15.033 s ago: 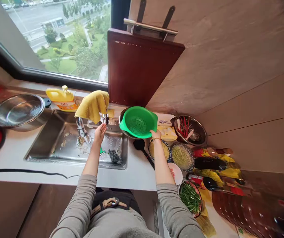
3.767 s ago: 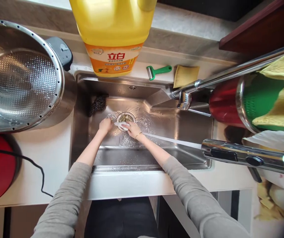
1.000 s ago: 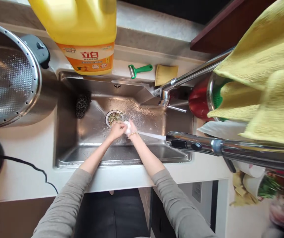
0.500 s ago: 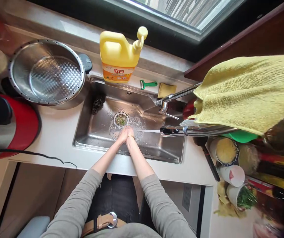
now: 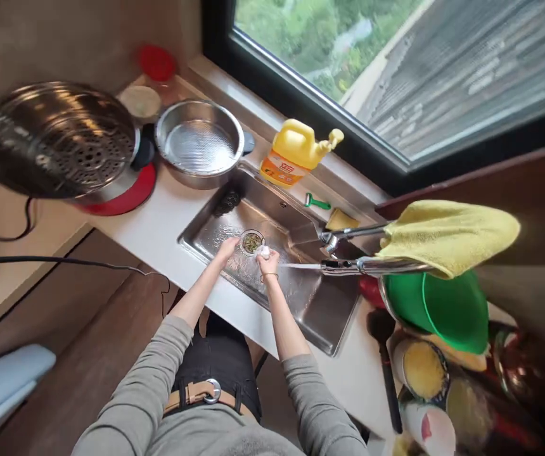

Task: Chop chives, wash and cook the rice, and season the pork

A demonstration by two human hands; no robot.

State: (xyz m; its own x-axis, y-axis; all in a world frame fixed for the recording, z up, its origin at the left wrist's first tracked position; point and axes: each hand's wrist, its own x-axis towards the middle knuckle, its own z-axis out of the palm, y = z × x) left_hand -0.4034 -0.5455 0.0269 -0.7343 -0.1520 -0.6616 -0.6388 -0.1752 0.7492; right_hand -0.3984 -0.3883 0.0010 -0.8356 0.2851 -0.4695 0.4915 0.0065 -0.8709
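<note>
Over the steel sink [image 5: 301, 316], my right hand [image 5: 269, 265] has its fingers around a small white thing [image 5: 263, 252], too small to name for certain. Running water [image 5: 298, 265] from the faucet [image 5: 343, 267] reaches that hand from the right. My left hand [image 5: 227, 248] is apart from it, on the left of the drain, with fingers stretched out and nothing visible in them. Between and just beyond the hands lies the drain strainer [image 5: 252, 242], holding green and pale scraps. A dark scouring pad [image 5: 227, 202] rests in the sink's far left corner.
Behind the sink stand a yellow detergent jug [image 5: 291, 152], a green peeler [image 5: 317, 201] and a sponge [image 5: 341, 220]. A steel pot [image 5: 201, 145] and a larger steamer pot [image 5: 58, 142] are on the left. A yellow cloth [image 5: 448, 237] hangs over the faucet; a green basin [image 5: 457, 310] is beside it.
My hands were together under the water and are now apart, the left one further left. A white thing shows in my right hand. The view has turned to the left.
</note>
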